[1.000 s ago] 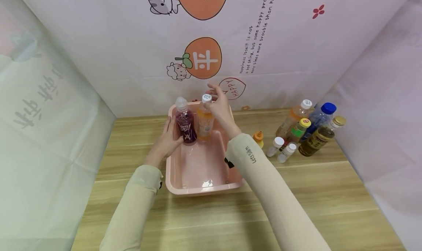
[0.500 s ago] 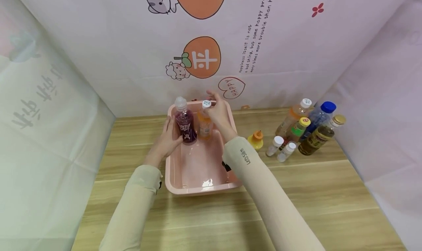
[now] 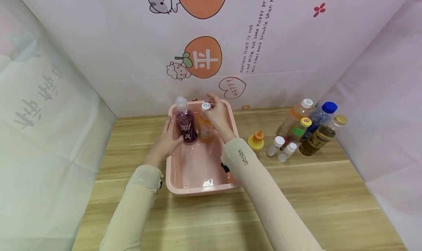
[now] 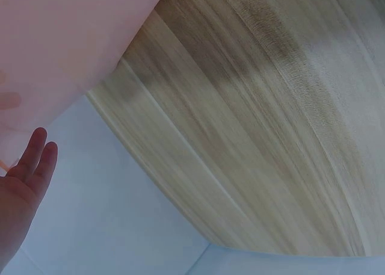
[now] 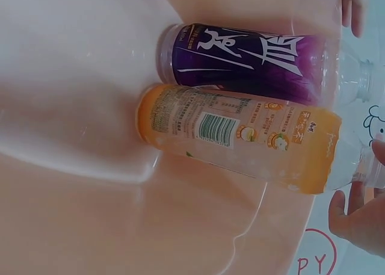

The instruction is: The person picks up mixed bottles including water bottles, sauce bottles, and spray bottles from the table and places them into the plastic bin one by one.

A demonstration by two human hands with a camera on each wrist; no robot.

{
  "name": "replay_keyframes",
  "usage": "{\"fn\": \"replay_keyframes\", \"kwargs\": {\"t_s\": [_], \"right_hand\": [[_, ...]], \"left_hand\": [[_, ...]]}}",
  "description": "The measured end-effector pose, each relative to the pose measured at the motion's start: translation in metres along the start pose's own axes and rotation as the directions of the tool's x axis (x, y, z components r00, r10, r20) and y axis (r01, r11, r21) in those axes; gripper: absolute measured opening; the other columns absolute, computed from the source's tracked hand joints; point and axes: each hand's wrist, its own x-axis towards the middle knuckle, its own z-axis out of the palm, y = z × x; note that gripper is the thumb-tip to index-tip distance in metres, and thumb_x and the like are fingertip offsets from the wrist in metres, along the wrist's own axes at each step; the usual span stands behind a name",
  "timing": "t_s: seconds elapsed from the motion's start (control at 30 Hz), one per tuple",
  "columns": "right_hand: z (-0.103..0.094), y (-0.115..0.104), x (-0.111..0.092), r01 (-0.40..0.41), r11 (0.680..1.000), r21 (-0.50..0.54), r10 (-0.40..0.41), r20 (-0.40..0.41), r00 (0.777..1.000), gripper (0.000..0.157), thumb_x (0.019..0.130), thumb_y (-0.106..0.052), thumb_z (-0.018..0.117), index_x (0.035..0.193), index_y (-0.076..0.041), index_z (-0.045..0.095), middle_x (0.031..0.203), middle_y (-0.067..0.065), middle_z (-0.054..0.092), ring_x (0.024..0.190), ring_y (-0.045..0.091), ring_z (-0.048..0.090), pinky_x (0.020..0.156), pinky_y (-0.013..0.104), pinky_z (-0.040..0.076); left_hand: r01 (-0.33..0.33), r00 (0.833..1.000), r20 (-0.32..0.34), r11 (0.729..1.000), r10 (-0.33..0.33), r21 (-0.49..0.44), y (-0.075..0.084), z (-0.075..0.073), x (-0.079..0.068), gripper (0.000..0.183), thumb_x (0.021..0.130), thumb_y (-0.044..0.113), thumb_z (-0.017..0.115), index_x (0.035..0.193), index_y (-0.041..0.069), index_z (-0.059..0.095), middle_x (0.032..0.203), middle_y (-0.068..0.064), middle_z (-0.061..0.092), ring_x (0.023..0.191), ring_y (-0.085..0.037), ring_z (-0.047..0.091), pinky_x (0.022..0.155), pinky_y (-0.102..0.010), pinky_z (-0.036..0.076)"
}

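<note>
Inside the pink basin, an orange-labelled drink bottle with a white cap stands beside a purple drink bottle. My right hand grips the orange-labelled bottle by its cap and neck, thumb and fingers around them. At the basin's left side my left hand lies over the rim, its thumb inside near the purple bottle and its fingers along the outer side. Two straight fingers of that hand show in the left wrist view, beside the basin's outer wall.
Right of the basin stand a yellow squeeze bottle, two small white-capped bottles and a group of taller bottles, among them a blue-capped bottle and a gold-capped bottle. A printed curtain hangs behind the wooden table.
The right hand has moved down, bringing the orange-labelled bottle lower into the basin beside the purple one. My left hand has stayed at the basin's left rim.
</note>
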Motion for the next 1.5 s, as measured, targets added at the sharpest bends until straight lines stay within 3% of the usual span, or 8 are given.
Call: {"fn": "replay_keyframes", "kwargs": {"t_s": [0.33,0.7,1.2,1.5], "right_hand": [[-0.004,0.000,-0.001,-0.021,1.000,0.015,0.021,0.005,1.000,0.067,0.081,0.014,0.056,0.141,-0.012,0.041,0.136,0.014,0.052,0.126,0.029,0.051,0.101,0.036,0.050],[-0.006,0.001,0.002,-0.011,0.997,0.079,0.010,0.012,1.000,0.073,0.075,0.022,0.053,0.141,-0.005,0.038,0.141,0.016,0.048,0.129,0.030,0.048,0.104,0.036,0.047],[-0.020,-0.008,0.002,-0.007,0.999,-0.046,0.007,-0.012,1.000,0.072,0.077,0.016,0.057,0.142,-0.009,0.039,0.142,0.012,0.049,0.128,0.030,0.048,0.109,0.036,0.043],[-0.049,-0.040,0.003,0.037,0.994,0.099,-0.037,-0.008,0.999,0.070,0.077,0.019,0.052,0.142,-0.002,0.036,0.141,0.021,0.046,0.129,0.034,0.046,0.107,0.040,0.044]], "left_hand": [[-0.006,1.000,0.005,1.000,0.006,0.009,0.006,0.001,0.002,0.089,0.092,0.039,0.051,0.151,0.026,-0.015,0.160,-0.003,-0.016,0.129,-0.049,0.041,0.094,-0.057,0.048],[-0.007,1.000,-0.003,1.000,0.007,-0.015,0.005,0.002,0.001,0.090,0.091,0.037,0.052,0.152,0.026,-0.013,0.160,-0.002,-0.015,0.129,-0.050,0.040,0.096,-0.060,0.045],[0.008,1.000,0.009,1.000,-0.008,0.005,0.004,0.002,0.001,0.088,0.093,0.038,0.050,0.151,0.025,-0.015,0.160,-0.003,-0.016,0.127,-0.051,0.042,0.091,-0.058,0.049],[0.019,1.000,0.015,1.000,-0.019,-0.024,0.001,0.002,-0.001,0.089,0.093,0.036,0.050,0.150,0.027,-0.017,0.160,-0.001,-0.018,0.133,-0.051,0.034,0.085,-0.054,0.052]]}}
